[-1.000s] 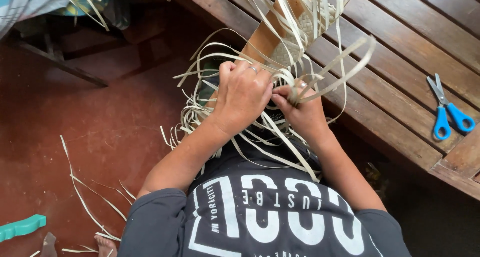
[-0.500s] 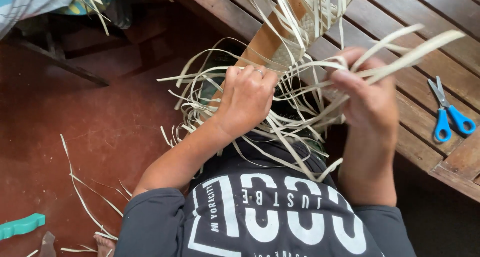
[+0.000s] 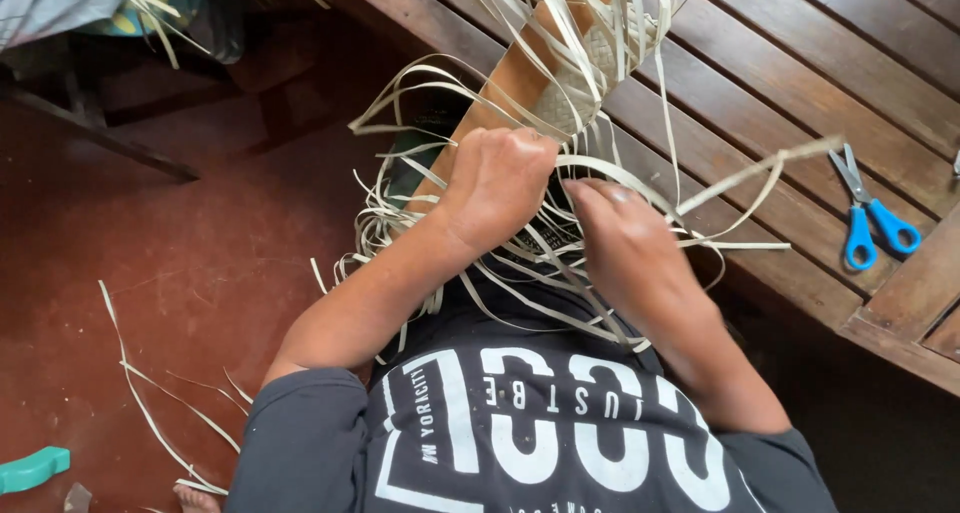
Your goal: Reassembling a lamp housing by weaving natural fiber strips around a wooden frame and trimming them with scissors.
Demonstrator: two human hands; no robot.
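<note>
Here, a person's left hand point(image 3: 500, 188) is clenched on pale flat weaving strips point(image 3: 560, 223) beside a partly woven piece on a wooden form point(image 3: 575, 83), over the edge of the dark slatted wooden worktop point(image 3: 800, 103). The right hand point(image 3: 620, 238) pinches one strip. Weaving looks midway; next, that strip likely needs threading through. Blue-handled scissors point(image 3: 870, 218) lie nearby.

No packages, labels, signs or screens.
</note>
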